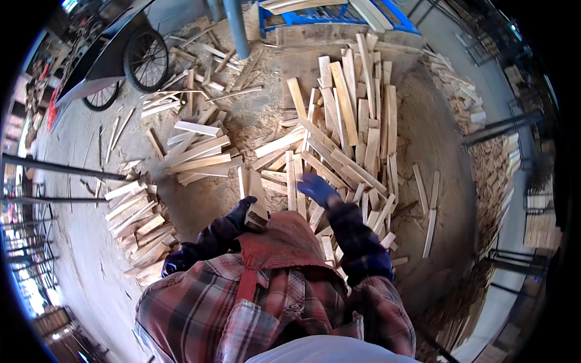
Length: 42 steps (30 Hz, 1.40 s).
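Note:
My left hand [243,212], in a dark glove, is closed round a small bundle of wooden strips [256,196], which stands on end at the left of my lap. My right hand [317,190], in a blue glove, is over the near edge of a big loose pile of wooden strips [369,115]. Its fingers are stretched out toward an upright strip [291,181] and somewhat blurred, with nothing seen in them. A reddish apron [281,239] covers my lap.
Stacked strips [142,227] stand at my left. A smaller heap [203,157] lies ahead on the left, before a two-wheeled cart [115,66]. Beyond are a blue-grey post [236,30] and a blue metal frame [339,15]. More wood [493,175] lines the right side.

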{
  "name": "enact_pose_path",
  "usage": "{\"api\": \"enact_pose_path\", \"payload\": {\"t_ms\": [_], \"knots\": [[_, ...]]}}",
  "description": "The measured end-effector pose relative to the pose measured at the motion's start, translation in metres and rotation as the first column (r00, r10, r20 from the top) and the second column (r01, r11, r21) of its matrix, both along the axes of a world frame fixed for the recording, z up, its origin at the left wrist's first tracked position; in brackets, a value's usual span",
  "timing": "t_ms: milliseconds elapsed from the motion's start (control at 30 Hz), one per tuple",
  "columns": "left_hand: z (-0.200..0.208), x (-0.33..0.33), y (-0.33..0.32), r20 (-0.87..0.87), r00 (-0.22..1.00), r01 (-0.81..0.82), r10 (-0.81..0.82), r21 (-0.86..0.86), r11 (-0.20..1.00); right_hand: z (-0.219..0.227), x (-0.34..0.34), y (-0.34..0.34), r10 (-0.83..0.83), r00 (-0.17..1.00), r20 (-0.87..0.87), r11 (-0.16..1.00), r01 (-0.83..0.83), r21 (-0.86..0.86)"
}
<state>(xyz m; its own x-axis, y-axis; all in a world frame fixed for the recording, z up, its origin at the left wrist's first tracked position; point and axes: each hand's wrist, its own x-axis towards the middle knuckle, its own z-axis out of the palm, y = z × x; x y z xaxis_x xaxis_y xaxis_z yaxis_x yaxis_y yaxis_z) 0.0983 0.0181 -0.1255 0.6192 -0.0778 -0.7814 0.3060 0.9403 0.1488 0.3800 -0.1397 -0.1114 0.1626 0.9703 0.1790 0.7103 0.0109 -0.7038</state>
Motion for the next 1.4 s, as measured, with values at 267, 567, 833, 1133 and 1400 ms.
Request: {"api": "enact_pose_path", "payload": {"t_ms": [267,567,833,1133,1400], "knots": [[-0.012,0.075,-0.039,-0.055,0.923,0.378,-0.381,-0.048,0.924,-0.077,-0.067,-0.402,-0.487,-0.729,-0.481,0.113,0.494,-0.862],[-0.018,0.139,-0.269,0.182,0.574,0.758,-0.799,0.25,0.602,-0.015,-0.185,-0.277,-0.673,0.011,-0.739,0.458,0.791,-0.405],[-0.073,0.134,-0.385,0.064,0.104,-0.359,-0.993,0.933,0.023,0.073,-0.214,-0.461,-0.15,-0.359,-0.921,-0.055,0.933,-0.355],[-0.044,-0.013,-0.351,-0.159,0.582,0.456,-0.798,0.876,0.157,0.317,-0.05,-0.857,0.1,0.113,-0.989,-0.409,0.91,0.063],[-0.025,-0.014,-0.319,-0.294,0.696,0.568,-0.655,0.784,0.251,-0.03,-0.181,-0.553,-0.457,0.093,-0.884,0.528,0.828,-0.186]]}}
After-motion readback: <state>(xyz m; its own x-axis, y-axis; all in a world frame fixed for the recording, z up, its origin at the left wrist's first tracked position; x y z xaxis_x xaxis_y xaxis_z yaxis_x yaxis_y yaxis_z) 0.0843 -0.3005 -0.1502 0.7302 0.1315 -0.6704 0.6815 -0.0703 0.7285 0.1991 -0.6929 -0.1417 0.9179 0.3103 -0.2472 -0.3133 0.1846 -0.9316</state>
